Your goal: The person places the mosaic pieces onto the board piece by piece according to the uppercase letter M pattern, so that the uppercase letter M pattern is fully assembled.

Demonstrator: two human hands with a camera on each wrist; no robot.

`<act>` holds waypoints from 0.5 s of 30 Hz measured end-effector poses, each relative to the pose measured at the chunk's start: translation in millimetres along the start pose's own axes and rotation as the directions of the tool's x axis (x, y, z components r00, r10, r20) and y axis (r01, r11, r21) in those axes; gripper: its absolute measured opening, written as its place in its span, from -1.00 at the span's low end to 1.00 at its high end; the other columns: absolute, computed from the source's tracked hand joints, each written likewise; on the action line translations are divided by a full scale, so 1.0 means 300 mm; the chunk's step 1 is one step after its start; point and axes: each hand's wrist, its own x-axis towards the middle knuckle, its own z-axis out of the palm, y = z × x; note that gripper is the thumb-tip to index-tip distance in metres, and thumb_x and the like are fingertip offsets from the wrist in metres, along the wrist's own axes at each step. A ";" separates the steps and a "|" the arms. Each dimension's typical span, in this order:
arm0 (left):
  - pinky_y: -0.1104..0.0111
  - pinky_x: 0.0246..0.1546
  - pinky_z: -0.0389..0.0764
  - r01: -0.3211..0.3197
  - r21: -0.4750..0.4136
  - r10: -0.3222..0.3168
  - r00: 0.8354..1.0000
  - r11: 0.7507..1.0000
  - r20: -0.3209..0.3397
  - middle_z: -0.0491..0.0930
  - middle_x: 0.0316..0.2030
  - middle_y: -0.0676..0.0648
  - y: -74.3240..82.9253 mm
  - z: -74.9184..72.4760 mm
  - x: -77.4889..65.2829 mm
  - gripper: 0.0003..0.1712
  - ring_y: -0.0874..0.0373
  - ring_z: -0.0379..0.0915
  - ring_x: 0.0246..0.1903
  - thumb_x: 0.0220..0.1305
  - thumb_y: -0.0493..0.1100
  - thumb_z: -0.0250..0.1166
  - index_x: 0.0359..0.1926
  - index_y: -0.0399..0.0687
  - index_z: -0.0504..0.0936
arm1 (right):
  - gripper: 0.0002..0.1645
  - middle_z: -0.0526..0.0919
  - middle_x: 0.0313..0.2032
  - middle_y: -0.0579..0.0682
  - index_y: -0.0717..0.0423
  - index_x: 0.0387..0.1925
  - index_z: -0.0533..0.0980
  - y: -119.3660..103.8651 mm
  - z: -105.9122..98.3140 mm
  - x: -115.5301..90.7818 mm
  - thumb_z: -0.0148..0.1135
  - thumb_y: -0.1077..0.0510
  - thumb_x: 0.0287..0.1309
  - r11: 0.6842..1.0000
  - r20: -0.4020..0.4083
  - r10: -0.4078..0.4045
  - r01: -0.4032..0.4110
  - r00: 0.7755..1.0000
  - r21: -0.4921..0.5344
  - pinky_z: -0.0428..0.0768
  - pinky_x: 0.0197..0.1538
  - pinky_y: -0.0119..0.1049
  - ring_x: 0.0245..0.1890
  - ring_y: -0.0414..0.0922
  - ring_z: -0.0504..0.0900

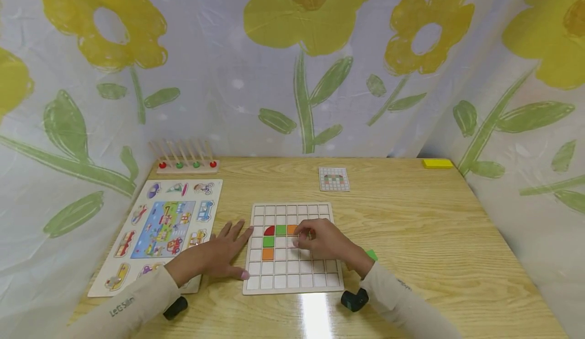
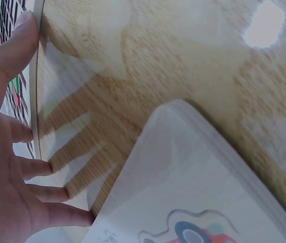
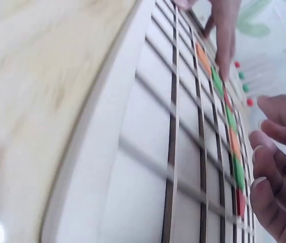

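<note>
Wood-grain tabletop (image 1: 411, 237) stretched beneath the person's hands. Nearest, a green piece (image 1: 371, 254) showed behind the right wrist, back from the fingers. The left hand (image 1: 221, 255) lay with fingers spread and released, its thumb and forefinger at the left edge of a white grid board (image 1: 280, 281). Over that board was the right hand (image 1: 322, 240), its fingers loosely bent with no piece visible between them; whether they touched the board, I cannot tell. Just beside those fingertips, a red tile (image 3: 241, 202) ended the row of coloured tiles (image 1: 281, 230) in the grid. Left of the left fingers sat a picture puzzle (image 1: 212, 189). Farther beyond the right fingers lay a pattern card (image 1: 334, 187), and past the left ones stood a peg stand (image 1: 187, 168), before a flowered curtain (image 1: 201, 74).
</note>
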 end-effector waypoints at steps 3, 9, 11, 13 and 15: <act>-0.47 0.27 0.06 0.005 -0.004 -0.005 1.000 1.000 0.004 -0.21 0.57 -0.37 0.003 -0.001 -0.001 0.32 -0.48 -0.29 0.51 0.11 0.49 0.31 0.61 -0.09 -0.09 | -0.84 0.61 -0.36 -0.24 -0.02 -0.13 0.68 0.039 -0.020 -0.014 0.36 0.07 0.29 0.999 0.011 0.007 -0.008 1.000 0.032 0.48 -0.31 -0.41 -0.41 -0.27 0.48; -0.46 0.28 0.06 0.003 -0.013 -0.003 1.000 1.000 0.010 -0.22 0.57 -0.37 0.001 -0.001 -0.001 0.32 -0.48 -0.30 0.52 0.11 0.49 0.31 0.61 -0.08 -0.10 | -0.84 0.61 -0.37 -0.19 -0.01 -0.15 0.69 0.113 -0.067 -0.043 0.37 0.06 0.27 0.998 0.008 0.003 -0.003 1.000 0.066 0.42 -0.44 -0.45 -0.55 -0.27 0.43; -0.45 0.28 0.06 0.001 -0.009 -0.001 1.000 1.000 0.010 -0.22 0.58 -0.36 0.000 0.000 0.000 0.32 -0.48 -0.30 0.52 0.10 0.50 0.30 0.62 -0.07 -0.10 | -0.83 0.61 -0.36 -0.18 0.00 -0.15 0.69 0.131 -0.082 -0.054 0.38 0.06 0.26 0.998 0.001 -0.001 0.001 1.000 0.063 0.40 -0.47 -0.45 -0.56 -0.26 0.43; -0.46 0.27 0.07 -0.005 -0.003 0.005 1.000 1.000 0.006 -0.21 0.57 -0.37 -0.001 0.002 0.001 0.33 -0.49 -0.30 0.51 0.10 0.51 0.30 0.61 -0.08 -0.10 | -0.81 0.61 -0.36 -0.17 0.01 -0.14 0.70 0.144 -0.097 -0.067 0.38 0.05 0.26 0.998 0.000 0.007 -0.007 1.000 0.068 0.39 -0.48 -0.45 -0.56 -0.25 0.42; -0.47 0.27 0.06 -0.005 0.000 0.005 1.000 1.000 0.006 -0.22 0.57 -0.37 -0.001 0.003 0.002 0.33 -0.49 -0.30 0.51 0.09 0.51 0.30 0.62 -0.07 -0.10 | -0.80 0.61 -0.35 -0.16 0.02 -0.13 0.70 0.155 -0.111 -0.079 0.38 0.05 0.26 0.998 -0.001 0.015 -0.015 1.000 0.068 0.39 -0.48 -0.45 -0.56 -0.25 0.42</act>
